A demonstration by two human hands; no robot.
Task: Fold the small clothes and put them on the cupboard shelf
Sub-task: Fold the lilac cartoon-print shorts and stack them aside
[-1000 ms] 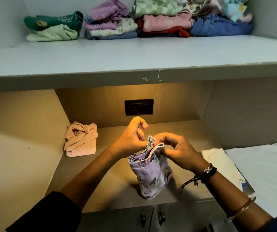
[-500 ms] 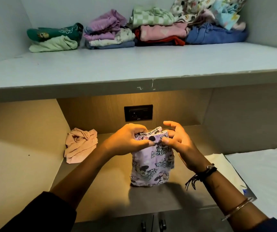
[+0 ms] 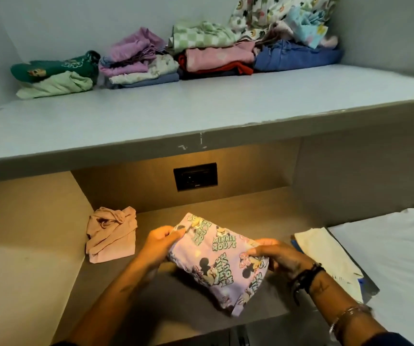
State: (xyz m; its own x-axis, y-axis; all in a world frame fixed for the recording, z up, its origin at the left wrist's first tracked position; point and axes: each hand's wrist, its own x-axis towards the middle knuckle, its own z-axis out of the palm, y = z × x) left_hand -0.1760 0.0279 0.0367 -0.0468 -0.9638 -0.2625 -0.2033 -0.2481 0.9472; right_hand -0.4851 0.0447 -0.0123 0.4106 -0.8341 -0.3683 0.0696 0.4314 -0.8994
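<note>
A small lilac garment [image 3: 219, 260] printed with cartoon mice and lettering is held above the lower brown shelf [image 3: 250, 211]. My left hand [image 3: 161, 242] grips its upper left corner. My right hand [image 3: 273, 254] grips its right edge. The cloth lies spread and tilted between them, its lower corner hanging toward the shelf's front. A crumpled pink garment [image 3: 112, 233] lies at the left of the lower shelf. The upper grey shelf [image 3: 201, 108] carries folded stacks along its back: green [image 3: 56, 74], purple and white [image 3: 138, 61], pink and red [image 3: 216, 57], blue [image 3: 298, 56].
A loose heap of patterned clothes [image 3: 280, 18] tops the back right of the upper shelf. A black wall socket [image 3: 195, 176] sits in the recess's back panel. A cream bag [image 3: 325, 255] lies at the right of the lower shelf, beside a white mattress [image 3: 400, 258].
The garment hung vertically from pinched fingers. Now my hands have lowered, moved apart and turned it so its printed face lies spread and tilted between them.
</note>
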